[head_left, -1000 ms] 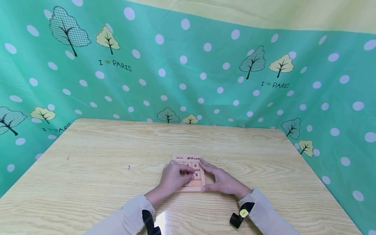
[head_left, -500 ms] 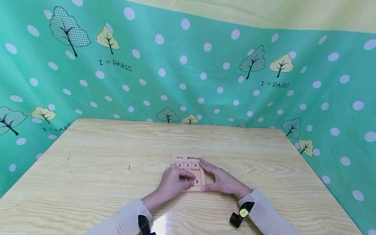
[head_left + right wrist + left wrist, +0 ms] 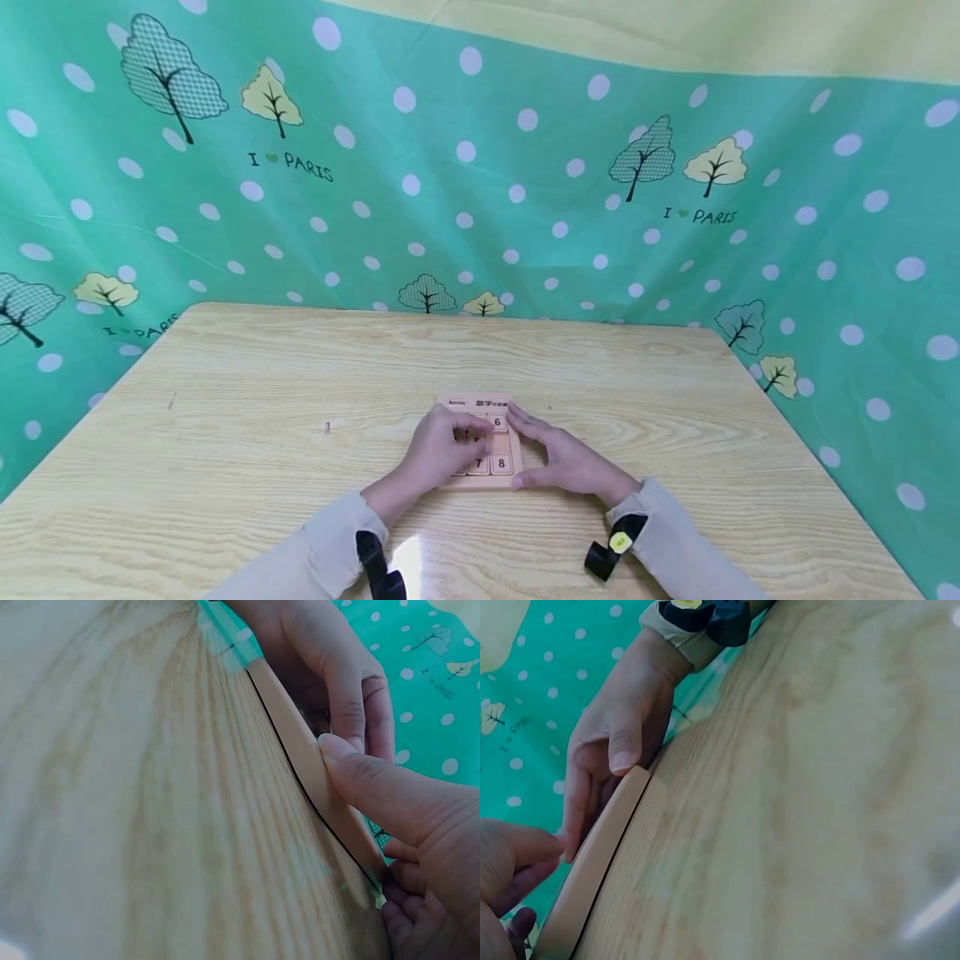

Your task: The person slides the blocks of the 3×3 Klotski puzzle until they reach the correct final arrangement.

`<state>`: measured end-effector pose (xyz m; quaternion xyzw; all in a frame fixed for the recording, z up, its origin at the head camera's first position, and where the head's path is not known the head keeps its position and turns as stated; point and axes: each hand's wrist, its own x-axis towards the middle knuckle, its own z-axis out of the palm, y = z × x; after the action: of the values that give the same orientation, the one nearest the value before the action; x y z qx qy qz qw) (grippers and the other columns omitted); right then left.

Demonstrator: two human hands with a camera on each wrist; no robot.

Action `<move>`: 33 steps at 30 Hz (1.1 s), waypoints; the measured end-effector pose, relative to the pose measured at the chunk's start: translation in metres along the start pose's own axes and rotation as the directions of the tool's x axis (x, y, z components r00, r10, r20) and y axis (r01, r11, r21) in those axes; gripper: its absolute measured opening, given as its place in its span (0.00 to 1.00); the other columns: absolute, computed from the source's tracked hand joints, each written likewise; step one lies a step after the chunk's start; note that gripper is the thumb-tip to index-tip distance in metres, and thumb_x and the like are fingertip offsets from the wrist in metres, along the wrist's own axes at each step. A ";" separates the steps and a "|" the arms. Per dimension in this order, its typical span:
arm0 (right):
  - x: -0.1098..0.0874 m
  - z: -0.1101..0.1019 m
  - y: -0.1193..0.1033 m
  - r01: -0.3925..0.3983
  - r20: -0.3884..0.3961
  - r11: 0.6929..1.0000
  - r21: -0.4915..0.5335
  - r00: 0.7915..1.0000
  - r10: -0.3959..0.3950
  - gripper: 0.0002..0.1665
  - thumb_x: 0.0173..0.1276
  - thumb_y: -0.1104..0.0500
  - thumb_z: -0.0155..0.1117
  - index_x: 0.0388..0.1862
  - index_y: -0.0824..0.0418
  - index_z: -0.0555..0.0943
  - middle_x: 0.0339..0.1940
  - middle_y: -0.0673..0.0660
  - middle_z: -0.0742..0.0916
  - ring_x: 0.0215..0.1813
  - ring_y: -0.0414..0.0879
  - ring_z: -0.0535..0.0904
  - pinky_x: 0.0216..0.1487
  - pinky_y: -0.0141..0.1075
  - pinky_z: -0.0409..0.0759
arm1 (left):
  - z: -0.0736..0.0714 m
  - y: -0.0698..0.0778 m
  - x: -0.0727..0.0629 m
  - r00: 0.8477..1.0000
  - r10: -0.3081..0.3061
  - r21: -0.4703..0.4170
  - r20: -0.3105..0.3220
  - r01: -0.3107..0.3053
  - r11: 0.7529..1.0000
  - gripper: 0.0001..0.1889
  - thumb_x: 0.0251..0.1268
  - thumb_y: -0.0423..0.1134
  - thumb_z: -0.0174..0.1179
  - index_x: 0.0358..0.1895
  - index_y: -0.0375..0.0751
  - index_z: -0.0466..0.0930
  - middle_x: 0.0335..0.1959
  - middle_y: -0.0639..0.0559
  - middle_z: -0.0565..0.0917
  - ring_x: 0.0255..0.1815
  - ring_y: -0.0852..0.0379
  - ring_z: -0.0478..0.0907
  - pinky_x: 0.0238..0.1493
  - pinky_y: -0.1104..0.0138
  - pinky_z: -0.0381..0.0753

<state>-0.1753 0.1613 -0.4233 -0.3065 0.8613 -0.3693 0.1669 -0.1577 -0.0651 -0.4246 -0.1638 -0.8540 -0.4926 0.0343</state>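
Note:
A pinkish number sliding puzzle point(image 3: 480, 483) lies flat on the table, with printed lettering along its far edge. My left hand point(image 3: 435, 442) reaches over it from the left, index finger and thumb extended just above or on the tiles beside the 6 tile point(image 3: 497, 422). Below that tile is a vacant slot, and the 7 tile point(image 3: 478, 465) and 8 tile point(image 3: 502, 463) sit in the near row. The left-side tiles are mostly hidden under this hand. My right hand point(image 3: 566, 461) holds the puzzle's right side, its thumb point(image 3: 367, 776) pressed against the frame's near edge.
The pale wood-grain table point(image 3: 262, 400) extends around the puzzle on every side. A green dotted cloth point(image 3: 465, 183) with printed trees hangs behind it. Black straps with small devices point(image 3: 626, 533) are worn on both wrists.
The 8 tile has slid toward me into the near right corner, leaving the slot under the 6 vacant. My left fingers followed it, then moved back up toward the 6. The right hand stays put.

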 end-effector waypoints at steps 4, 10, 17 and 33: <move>0.001 0.001 0.000 0.003 0.000 1.000 0.009 1.000 -0.003 0.56 0.53 0.41 0.71 0.75 0.54 0.54 0.77 0.48 0.51 0.76 0.50 0.44 0.72 0.50 0.47 | -0.001 -0.003 0.007 0.999 -0.031 0.015 -0.030 0.032 0.999 0.11 0.50 0.34 0.69 0.39 0.45 0.87 0.33 0.53 0.84 0.29 0.60 0.69 0.34 0.69 0.69; 0.001 0.001 0.000 0.009 -0.003 1.000 0.015 1.000 -0.009 0.55 0.54 0.42 0.71 0.75 0.55 0.53 0.77 0.50 0.51 0.76 0.51 0.45 0.72 0.52 0.47 | 0.000 -0.005 0.016 0.998 -0.015 0.037 -0.054 0.017 0.999 0.11 0.50 0.35 0.70 0.40 0.46 0.87 0.33 0.51 0.85 0.34 0.57 0.72 0.41 0.62 0.71; 0.001 0.001 0.000 -0.011 -0.010 1.000 0.013 1.000 0.011 0.57 0.53 0.40 0.70 0.75 0.54 0.52 0.77 0.50 0.51 0.76 0.51 0.44 0.72 0.52 0.48 | 0.001 -0.005 0.019 0.998 -0.014 0.059 -0.058 0.018 0.998 0.12 0.50 0.36 0.70 0.41 0.45 0.87 0.41 0.53 0.86 0.47 0.53 0.73 0.53 0.56 0.70; 0.001 0.001 -0.001 -0.044 -0.037 0.999 0.025 0.998 0.045 0.63 0.49 0.40 0.73 0.76 0.56 0.48 0.77 0.51 0.50 0.76 0.49 0.44 0.72 0.49 0.48 | 0.004 -0.005 0.020 0.998 -0.009 0.056 -0.059 0.012 0.998 0.12 0.50 0.35 0.69 0.41 0.42 0.87 0.41 0.52 0.86 0.48 0.53 0.73 0.52 0.57 0.70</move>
<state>-0.1750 0.1601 -0.4228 -0.2781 0.8663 -0.3816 0.1628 -0.1774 -0.0595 -0.4261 -0.1437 -0.8670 -0.4731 0.0615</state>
